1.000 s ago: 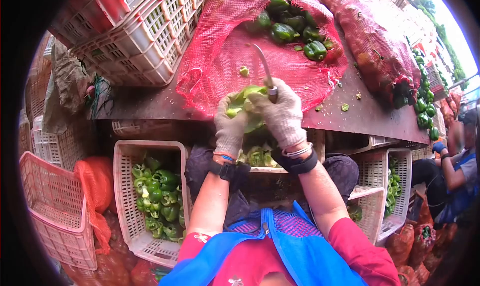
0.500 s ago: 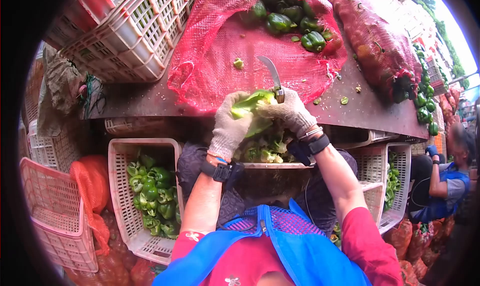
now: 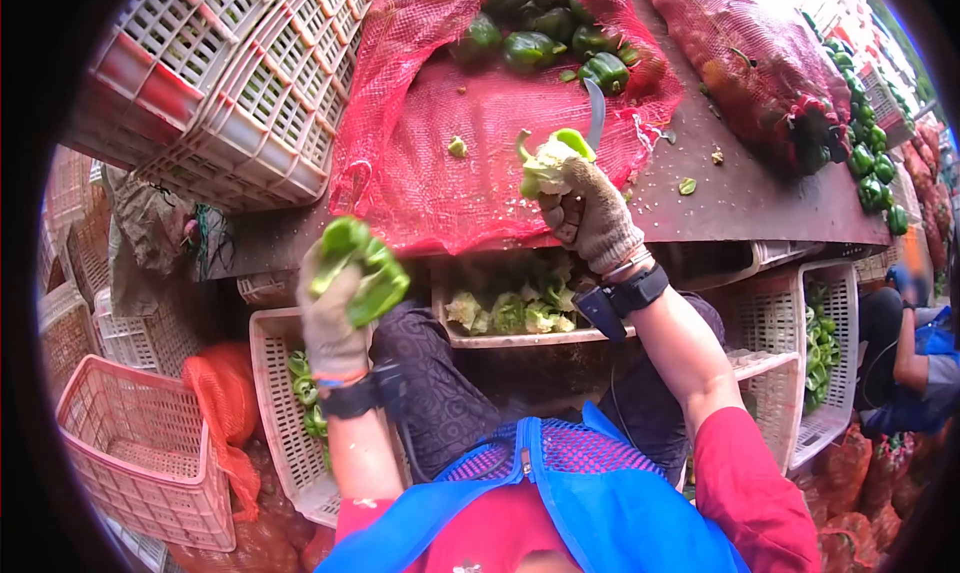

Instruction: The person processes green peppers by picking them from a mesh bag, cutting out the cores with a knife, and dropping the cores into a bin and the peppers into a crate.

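My gloved left hand (image 3: 335, 328) is closed around a cut, hollowed green bell pepper (image 3: 372, 273), slightly blurred, above the left crate. In my gloved right hand (image 3: 592, 218) are a knife (image 3: 597, 113), its curved blade pointing up, and a pepper core (image 3: 548, 168) with pale seeds and stem. The knife's handle is hidden by the fingers. Below the table edge, a crate (image 3: 520, 340) holds several pale pepper cores. Cut green peppers lie in the left crate (image 3: 270, 403), partly covered by my left arm.
A red mesh sack (image 3: 460, 188) lies opened on the table with whole green peppers (image 3: 533, 51) at its far end. A full sack (image 3: 745, 63) lies to the right. Stacked crates (image 3: 250, 123) stand at left. Another person (image 3: 910, 358) sits at far right.
My hands have parted. The left carried the hollowed pepper left and down over the left crate; the right holds the core, now separate from the pepper, along with the knife.
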### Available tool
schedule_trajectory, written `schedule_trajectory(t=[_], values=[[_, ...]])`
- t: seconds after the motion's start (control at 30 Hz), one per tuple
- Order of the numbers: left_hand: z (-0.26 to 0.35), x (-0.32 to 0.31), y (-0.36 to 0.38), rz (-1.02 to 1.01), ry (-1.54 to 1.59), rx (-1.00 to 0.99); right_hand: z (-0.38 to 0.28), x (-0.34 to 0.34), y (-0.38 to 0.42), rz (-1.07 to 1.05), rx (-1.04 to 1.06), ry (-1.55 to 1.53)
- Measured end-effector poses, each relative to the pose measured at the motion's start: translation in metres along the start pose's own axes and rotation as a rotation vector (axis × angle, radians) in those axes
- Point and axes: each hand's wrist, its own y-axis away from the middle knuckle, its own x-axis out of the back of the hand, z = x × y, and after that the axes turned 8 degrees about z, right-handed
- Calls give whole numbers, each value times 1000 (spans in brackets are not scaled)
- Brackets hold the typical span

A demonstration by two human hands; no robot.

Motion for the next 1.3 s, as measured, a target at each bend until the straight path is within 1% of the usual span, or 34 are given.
schedule_trajectory(t=[0.03,0.07,0.1,0.13,0.17,0.2,0.23,0.27,0.3,0.33,0.37,0.4,0.43,0.47,0.53,0.6,0.63,0.73,0.77,0.8,0.87,0.9,0.93,1.0,1.03,1.1,1.13,1.17,1.27,1.3], values=[[5,51,0,87,-240,6,-4,-13,11,-5,46,-36],[17,85,6,58,-652,-151,-6,-11,12,-59,46,62],[40,76,30,119,-1224,-175,-8,-9,13,-117,47,160],[42,94,32,138,-1459,-402,-7,-13,14,-173,46,255],[41,107,33,176,-1265,-312,-4,-19,15,-120,49,400],[43,81,41,220,-1064,-213,9,-32,17,-19,241,569],[38,56,40,179,-846,-159,19,-35,20,-74,297,551],[35,17,42,111,-671,-89,27,-38,23,-131,360,531],[21,-9,41,0,-510,-21,30,-39,30,-153,299,541],[-1,-23,36,-148,-463,-28,35,-41,34,-123,385,680],[-11,-46,35,-243,-406,60,36,-44,41,-119,390,736],[-23,-61,34,-287,-248,193,36,-46,46,-112,397,794],[-42,-73,30,-234,-67,306,41,-41,47,-144,322,735],[-61,-81,25,-118,84,288,40,-37,47,-126,357,816],[-71,-86,24,-107,103,307,33,-36,49,-75,435,994],[-78,-103,25,106,94,319,29,-36,48,-52,447,1044],[-80,-109,25,145,126,287,27,-36,45,-45,459,1070],[-89,-105,12,69,-318,-28,35,-30,37,15,382,773],[-93,-107,10,27,-349,-105,38,-25,32,32,444,798],[-108,-96,2,-17,-265,-19,37,-20,24,44,481,899],[-122,-95,5,-81,-715,-589,45,-17,7,155,158,292],[-121,-104,6,-37,-389,-217,42,-20,6,182,180,387],[-103,-107,8,-106,-279,-81,38,-19,10,165,110,432],[-113,-99,-10,-42,-29,67,25,-22,16,124,-22,526],[-108,-89,-15,-71,95,221,32,-18,11,171,-37,518],[-113,-84,-17,-122,-255,-154,42,-17,8,109,245,747],[-114,-81,-19,-109,-23,108,49,-15,7,75,383,855],[-113,-79,-20,-33,215,362,55,-9,0,68,471,928],[-119,-77,-25,-240,149,252,53,-15,1,101,449,837],[-120,-80,-26,-221,-84,153,50,-16,1,137,441,845]])
